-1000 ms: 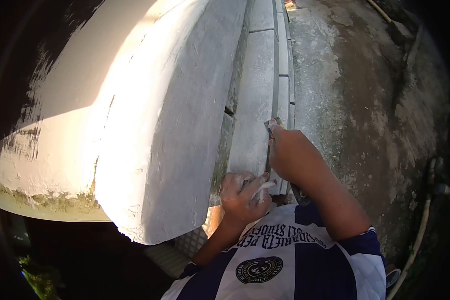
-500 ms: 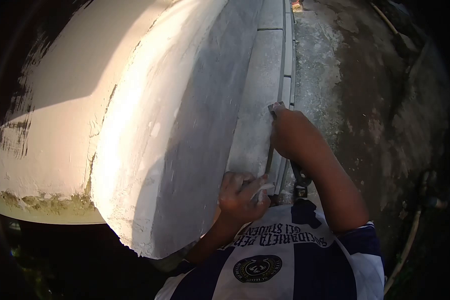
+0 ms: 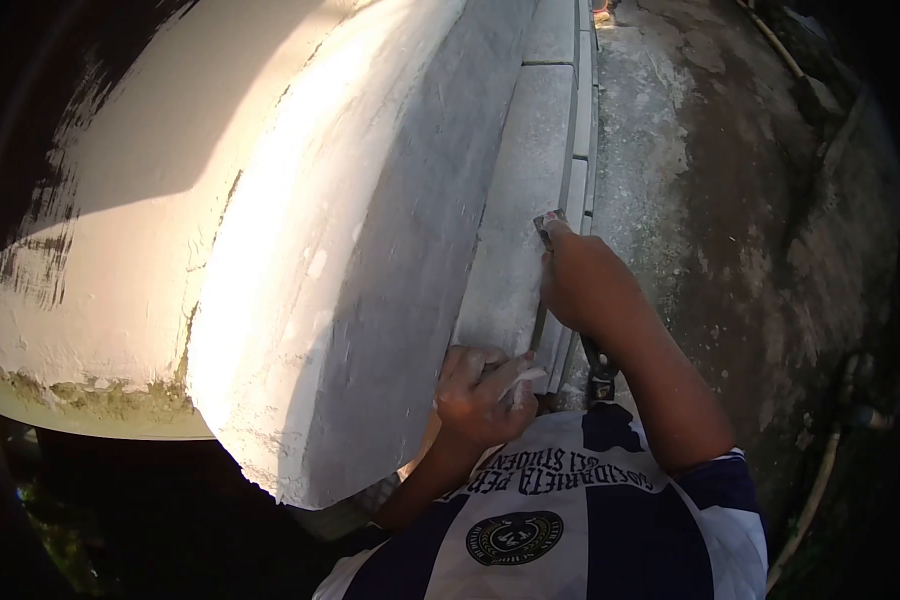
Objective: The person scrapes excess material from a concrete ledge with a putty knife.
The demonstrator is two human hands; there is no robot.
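Observation:
My right hand is closed round a small tool, whose flat metal-looking end pokes out past the fingers over the edge of a long pale grey block. A dark strip runs below that fist along the block's edge. Lower down, my left hand rests at the near end of the block, its fingers curled and dusted white. Between its thumb and fingers sits a small whitish piece, too small to name.
A smooth grey ledge rises left of the blocks, beside a sunlit cream wall. Stepped blocks run along the right. Beyond lies a stained concrete floor with a pipe at far right.
The view has shifted slightly. My right hand and its tool sit marginally lower along the block edge; my left hand stays in nearly the same place.

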